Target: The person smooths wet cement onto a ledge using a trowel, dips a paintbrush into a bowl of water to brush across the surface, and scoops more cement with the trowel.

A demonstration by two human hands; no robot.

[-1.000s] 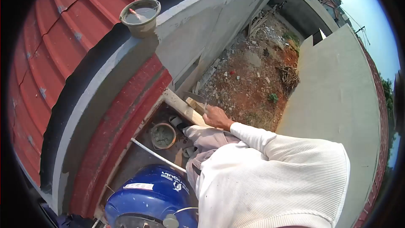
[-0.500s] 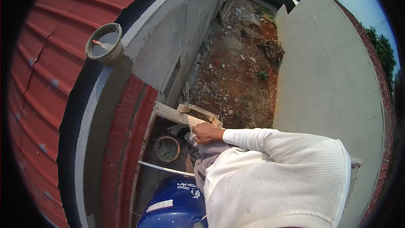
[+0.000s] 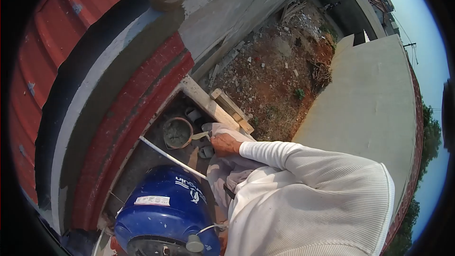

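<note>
I see trowel [image 3: 199, 136] held, pale blade twd bucket [image 3: 191, 125], tip nr rim; bucket brownish, upright, w/ gray mix [image 3: 176, 133] inside.

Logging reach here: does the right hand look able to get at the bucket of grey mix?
Probably yes: the right hand holds a trowel that points towards the bucket, and nothing visible blocks the way.

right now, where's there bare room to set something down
Pale wall top this side of the upper bucket, bordered by black edging; dim floor between white pipe, blue tank and red band. Crowded: around the mortar bucket, trowel, right hand and shoes.
</note>
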